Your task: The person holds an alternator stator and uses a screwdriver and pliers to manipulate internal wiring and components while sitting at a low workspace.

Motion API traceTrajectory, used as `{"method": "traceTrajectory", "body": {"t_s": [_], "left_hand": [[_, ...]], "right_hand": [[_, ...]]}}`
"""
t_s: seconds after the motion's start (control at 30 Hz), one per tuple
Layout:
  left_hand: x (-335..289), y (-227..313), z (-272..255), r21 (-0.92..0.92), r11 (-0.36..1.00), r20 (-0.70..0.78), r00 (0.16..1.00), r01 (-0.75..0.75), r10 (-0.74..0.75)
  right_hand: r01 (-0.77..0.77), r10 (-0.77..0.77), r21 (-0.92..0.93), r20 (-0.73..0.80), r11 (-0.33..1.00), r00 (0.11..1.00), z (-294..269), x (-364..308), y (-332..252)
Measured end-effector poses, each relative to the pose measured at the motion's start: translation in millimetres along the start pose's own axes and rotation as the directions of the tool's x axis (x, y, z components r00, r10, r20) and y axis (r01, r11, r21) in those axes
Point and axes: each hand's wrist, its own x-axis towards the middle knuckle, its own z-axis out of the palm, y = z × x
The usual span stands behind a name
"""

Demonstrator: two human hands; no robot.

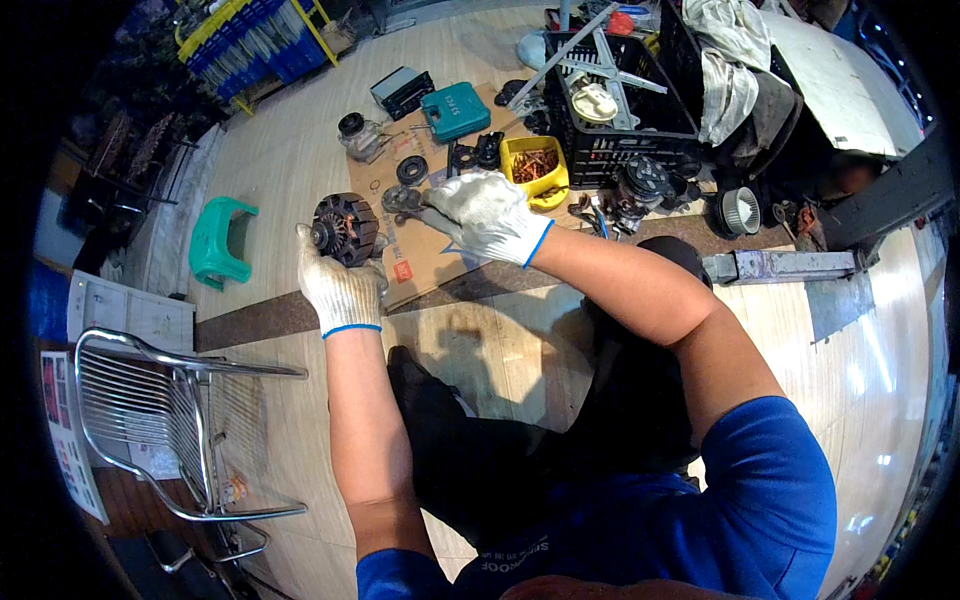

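My left hand (338, 283), in a white work glove, grips a dark round ribbed motor part (345, 228) and holds it up over the floor. My right hand (485, 215), also gloved, reaches forward and closes on a small dark metal piece (403, 200) just right of the round part. Both are above a flat sheet of cardboard (425, 255) lying on the floor. My knees in dark trousers show below the arms.
On the cardboard lie black rings and parts, a yellow bin of copper bits (536, 168) and a teal case (455, 110). A black crate (610, 100) stands at the back, a green stool (220, 240) to the left, a metal wire chair (160, 420) at lower left.
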Motion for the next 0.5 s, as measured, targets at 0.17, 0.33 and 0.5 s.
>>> {"method": "traceTrajectory", "body": {"t_s": [0.17, 0.33, 0.5], "left_hand": [[3, -1, -1, -0.046, 0.998, 0.031, 0.999, 0.039, -0.038], [-5, -5, 4, 0.003, 0.999, 0.038, 0.998, 0.051, -0.051], [-4, -8, 6, 0.001, 0.999, 0.055, 0.997, 0.049, -0.049]], "right_hand": [[-0.003, 0.006, 0.04, -0.064, 0.999, 0.998, 1, 1, -5], [-0.024, 0.023, -0.058, -0.012, 0.998, 1.0, -5, 2, -16], [0.002, -0.008, -0.112, -0.052, 0.994, 0.999, 2, 4, -7]]}}
